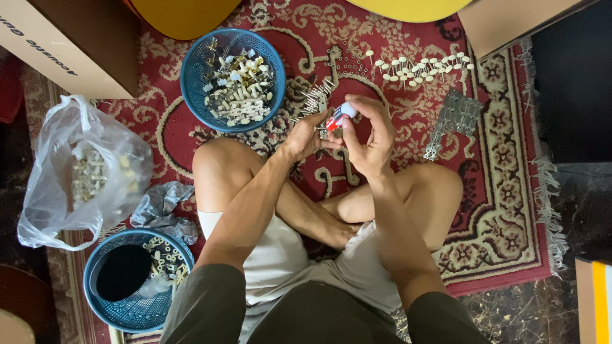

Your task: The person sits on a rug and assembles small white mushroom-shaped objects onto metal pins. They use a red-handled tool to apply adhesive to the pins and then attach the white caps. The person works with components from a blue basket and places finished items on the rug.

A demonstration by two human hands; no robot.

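I sit cross-legged on a red patterned rug [503, 210]. My right hand [370, 137] grips a small white tube with a red and blue label [340, 115], its tip pointing down to the left. My left hand [308, 135] pinches a small metal part [322, 132] right under the tube's tip; the part is mostly hidden by my fingers. Just beyond my hands lies a loose pile of small metal pegs [314, 97].
A blue basket [233, 79] of metal and white parts stands ahead left. A second blue basket [137, 280] sits by my left hip, beside a clear plastic bag [83, 172]. White-knobbed parts [421, 67] and a stack of metal plates [454, 118] lie to the right. A cardboard box [70, 44] is far left.
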